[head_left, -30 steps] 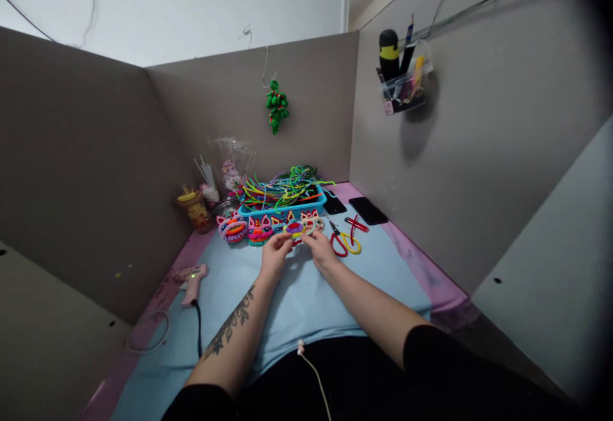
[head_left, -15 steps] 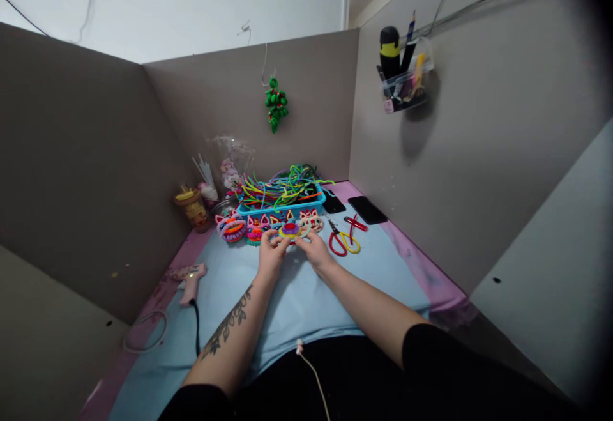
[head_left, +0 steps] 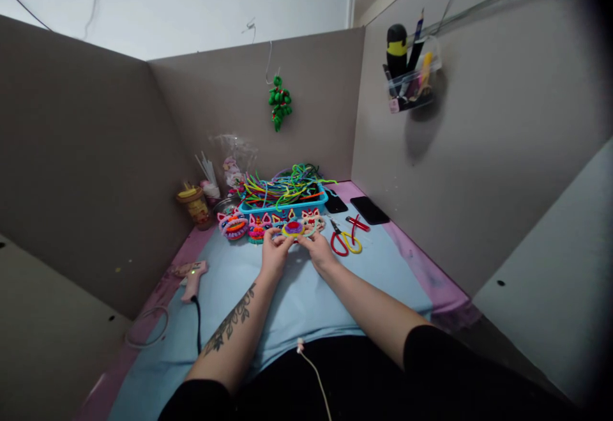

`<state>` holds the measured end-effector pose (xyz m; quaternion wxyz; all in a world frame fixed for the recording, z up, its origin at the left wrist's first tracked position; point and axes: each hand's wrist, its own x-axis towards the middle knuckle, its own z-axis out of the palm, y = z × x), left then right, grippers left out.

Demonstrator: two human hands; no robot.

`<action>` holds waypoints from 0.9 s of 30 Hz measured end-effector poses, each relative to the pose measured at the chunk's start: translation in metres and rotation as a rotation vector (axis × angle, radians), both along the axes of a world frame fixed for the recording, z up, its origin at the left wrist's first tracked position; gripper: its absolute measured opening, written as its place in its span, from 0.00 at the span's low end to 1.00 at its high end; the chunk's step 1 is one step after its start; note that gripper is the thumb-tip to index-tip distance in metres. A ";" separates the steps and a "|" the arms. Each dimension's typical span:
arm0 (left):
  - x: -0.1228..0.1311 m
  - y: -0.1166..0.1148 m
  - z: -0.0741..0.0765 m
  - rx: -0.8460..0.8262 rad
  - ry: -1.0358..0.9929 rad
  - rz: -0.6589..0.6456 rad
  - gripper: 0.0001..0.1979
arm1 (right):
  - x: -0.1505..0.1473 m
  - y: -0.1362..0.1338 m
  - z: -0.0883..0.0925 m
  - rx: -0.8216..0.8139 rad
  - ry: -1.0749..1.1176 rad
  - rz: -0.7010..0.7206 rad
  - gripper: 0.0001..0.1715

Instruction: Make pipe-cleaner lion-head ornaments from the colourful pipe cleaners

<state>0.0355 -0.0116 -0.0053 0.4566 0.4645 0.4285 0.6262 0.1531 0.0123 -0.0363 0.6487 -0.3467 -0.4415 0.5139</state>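
Note:
Between my two hands is a small round piece of coiled pipe cleaner (head_left: pixel 294 229), red in the middle with purple and yellow rings around it. My left hand (head_left: pixel 275 252) pinches its left edge with thumb and fingers. At its right edge, the fingers of my right hand (head_left: pixel 317 248) are closed on it too. Just beyond it stand several colourful pipe-cleaner animal heads with ears, among them a pink and purple one (head_left: pixel 233 225), a pink one (head_left: pixel 259 228) and a cream one (head_left: pixel 313 220). The held piece partly hides those behind it.
A blue basket (head_left: pixel 282 209) of loose pipe cleaners stands at the back. Scissors (head_left: pixel 345 242), a red-handled tool (head_left: pixel 357 223) and a black phone (head_left: pixel 369 210) lie to the right. A pink glue gun (head_left: pixel 193 278) with its cord lies left, near a cup (head_left: pixel 195 207).
The camera view has shifted slightly. Both hands still hold the round piece, which is tipped a little so that more of its red centre shows.

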 end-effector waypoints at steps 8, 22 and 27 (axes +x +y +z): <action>-0.004 0.001 0.004 -0.078 -0.025 -0.040 0.26 | 0.012 0.001 0.009 -0.102 0.112 -0.019 0.18; -0.010 0.005 0.001 -0.189 -0.184 -0.220 0.25 | 0.017 0.001 0.016 -0.158 0.156 0.059 0.16; -0.012 0.005 0.001 -0.216 -0.175 -0.237 0.25 | 0.018 0.004 0.015 -0.082 0.117 0.052 0.18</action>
